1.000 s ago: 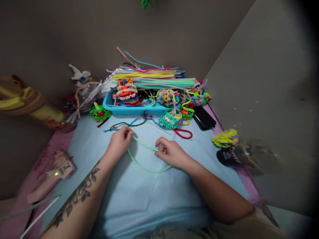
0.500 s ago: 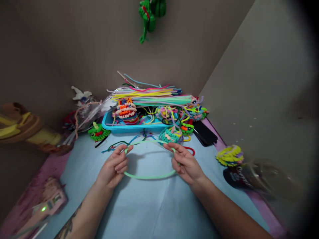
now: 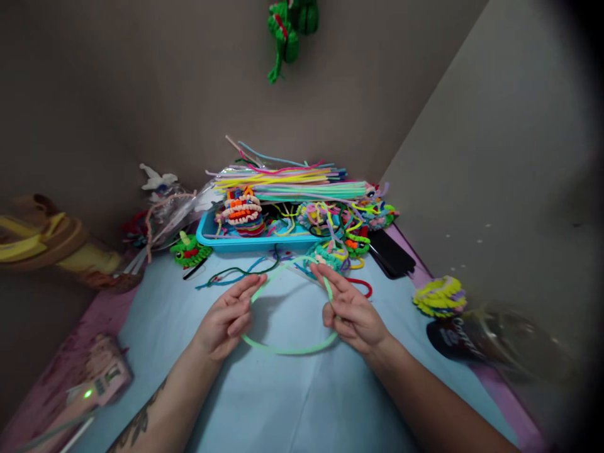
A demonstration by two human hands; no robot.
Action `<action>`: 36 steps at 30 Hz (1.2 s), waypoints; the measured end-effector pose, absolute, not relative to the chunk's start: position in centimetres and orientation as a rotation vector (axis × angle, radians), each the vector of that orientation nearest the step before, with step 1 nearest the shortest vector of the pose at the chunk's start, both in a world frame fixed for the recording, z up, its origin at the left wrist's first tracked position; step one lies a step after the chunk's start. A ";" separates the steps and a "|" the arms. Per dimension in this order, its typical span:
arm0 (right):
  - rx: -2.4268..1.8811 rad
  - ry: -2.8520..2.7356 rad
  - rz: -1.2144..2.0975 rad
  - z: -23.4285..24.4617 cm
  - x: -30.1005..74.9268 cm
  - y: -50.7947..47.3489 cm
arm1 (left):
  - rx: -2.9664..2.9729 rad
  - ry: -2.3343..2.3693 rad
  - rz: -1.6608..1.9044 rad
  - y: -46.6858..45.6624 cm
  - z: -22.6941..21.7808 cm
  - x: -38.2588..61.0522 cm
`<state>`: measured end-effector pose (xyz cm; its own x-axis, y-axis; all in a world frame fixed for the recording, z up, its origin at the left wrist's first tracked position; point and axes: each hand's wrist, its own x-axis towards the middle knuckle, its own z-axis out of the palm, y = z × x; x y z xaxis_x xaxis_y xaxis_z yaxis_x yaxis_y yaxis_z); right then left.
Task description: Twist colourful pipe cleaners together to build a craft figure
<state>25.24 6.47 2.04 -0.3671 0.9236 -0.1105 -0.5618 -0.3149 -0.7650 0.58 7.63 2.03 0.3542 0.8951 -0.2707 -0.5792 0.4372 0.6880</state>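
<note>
A light green pipe cleaner point(image 3: 292, 350) is bent into a wide loop above the blue cloth point(image 3: 302, 402). My left hand point(image 3: 226, 318) pinches the loop's left side, fingers closed and pointing inward. On the right side, my right hand point(image 3: 353, 308) grips it too, with the index finger stretched along it. The loop's far edge passes in front of a teal fuzzy piece point(image 3: 325, 253). Whether the loop's ends are joined I cannot tell.
Behind the hands stands a blue tray point(image 3: 264, 244) with fuzzy figures and bundled pipe cleaners point(image 3: 302, 189). A green figure point(image 3: 191, 250) sits left; a black phone-like object point(image 3: 391, 255), yellow fuzzy piece point(image 3: 440, 297) and clear cup point(image 3: 500, 340) lie right. A pink glue gun point(image 3: 106, 377) lies front left.
The loop has grown rounder, its near edge dipping lower and its far edge rising. My left hand has shifted slightly right; its fingers have slid along the pipe cleaner.
</note>
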 end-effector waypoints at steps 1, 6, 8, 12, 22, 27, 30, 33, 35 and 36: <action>-0.675 -0.791 1.854 2.0 25.3 6.5 | 0.538 0.716 1.018 7.7 2.1 0.6; -0.685 -0.832 1.865 2.0 25.4 6.5 | 0.534 0.831 0.914 8.0 2.2 0.5; -0.686 -0.832 1.857 1.9 25.5 6.5 | 0.524 0.824 0.933 8.0 2.1 0.5; -0.673 -0.833 1.885 1.8 25.5 6.6 | 0.541 0.804 0.995 7.9 1.9 0.3; -0.698 -0.822 1.816 1.3 25.1 6.9 | 0.662 0.696 0.801 7.4 2.4 0.0; -0.750 -0.786 1.989 1.2 24.6 6.7 | 0.712 0.583 0.622 7.2 2.3 0.2; -0.877 -0.838 2.120 0.6 24.3 6.5 | 0.713 0.552 0.578 7.2 2.2 0.4; -0.944 -0.805 2.115 0.1 24.3 6.7 | 0.665 0.532 0.626 7.3 2.3 0.4; -0.916 -0.652 2.055 0.0 24.7 7.2 | 0.603 0.530 0.725 7.4 2.3 0.3; -0.894 -0.558 2.014 0.0 24.9 7.5 | 0.569 0.532 0.775 7.5 2.3 0.2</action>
<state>24.90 7.47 0.04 -0.3917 0.8351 -0.3861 -0.5174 -0.5470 -0.6581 0.20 7.52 2.34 0.6005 0.7652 -0.2322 -0.4916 0.5823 0.6475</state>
